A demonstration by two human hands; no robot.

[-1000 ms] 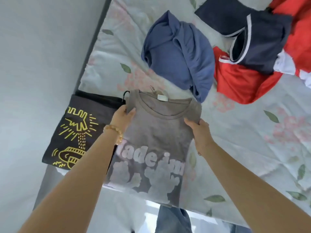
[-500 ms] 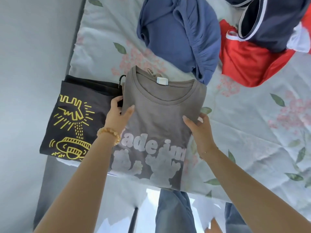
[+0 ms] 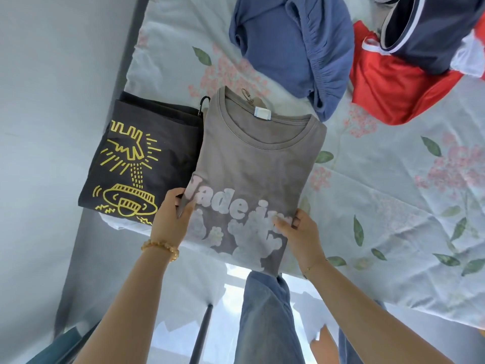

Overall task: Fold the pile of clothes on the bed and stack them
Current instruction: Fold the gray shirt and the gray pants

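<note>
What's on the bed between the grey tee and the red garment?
Head view: the blue garment's lower edge dips into that stretch; otherwise bare floral sheet separates the grey tee from the red garment.

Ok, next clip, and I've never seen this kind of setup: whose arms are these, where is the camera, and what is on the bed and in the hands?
There is no machine here. A person wears one wide-angle camera on the head, looking forward and down, so the two bare arms reaching in from the bottom are the wearer's own.

The surface is a bed with a flowered sheet. In the middle lies a partly folded grey T-shirt with pale lettering. The left hand, with a bead bracelet on its wrist, grips the shirt's left edge, and the right hand grips its right edge near the lettering.

Just left of it lies a folded black T-shirt with a yellow drawing. Farther up the bed, unfolded, are a blue garment, a red garment and a navy garment with white trim.
</note>
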